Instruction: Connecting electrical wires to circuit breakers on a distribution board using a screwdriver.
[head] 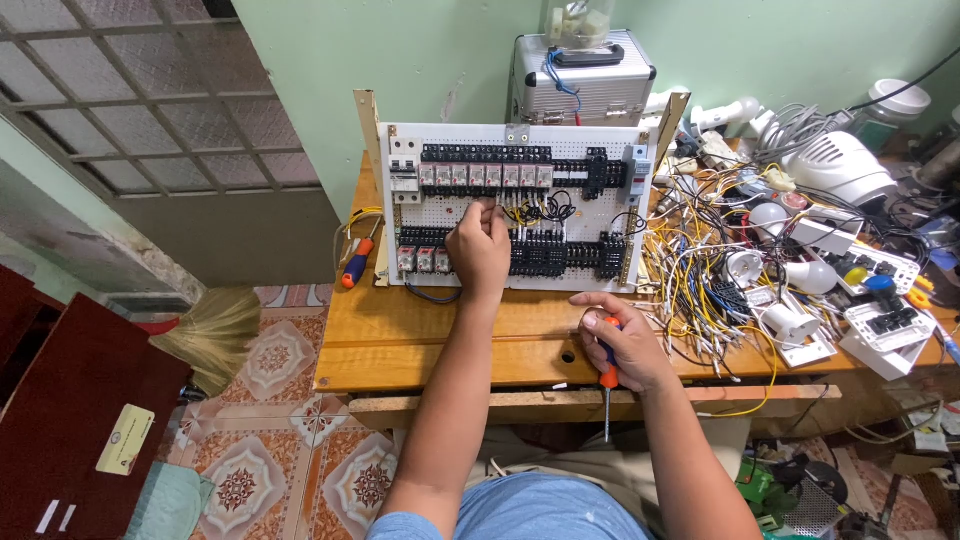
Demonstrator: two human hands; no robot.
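Head view, left hand: the left hand [479, 247] is raised against the white perforated panel [610, 150], fingers bunched and pinched at the wires [530, 212] between the two rows of black terminal blocks; what the fingertips actually pinch is hidden behind the knuckles.
Head view, right hand: the right hand [622, 345] rests at the front of the wooden table [400, 345], clenched around the orange handle of a screwdriver [606, 385]; its shaft points down past the table's front edge.
Panel: stands tilted back on the table, against the green wall; relays run along its top row [485, 176], and a second row of blocks [560, 255] is partly covered by the left hand.
Second screwdriver: an orange-and-blue one [354, 267] leans just left of the panel.
Clutter right: a tangle of loose wires [690, 290], white bulbs [812, 275] and white sockets [880, 335]; individual pieces are hard to separate.
Behind the panel: a metal case [585, 85], its lower part hidden.
Cut off: the person's trunk and both upper arms, at the bottom edge.
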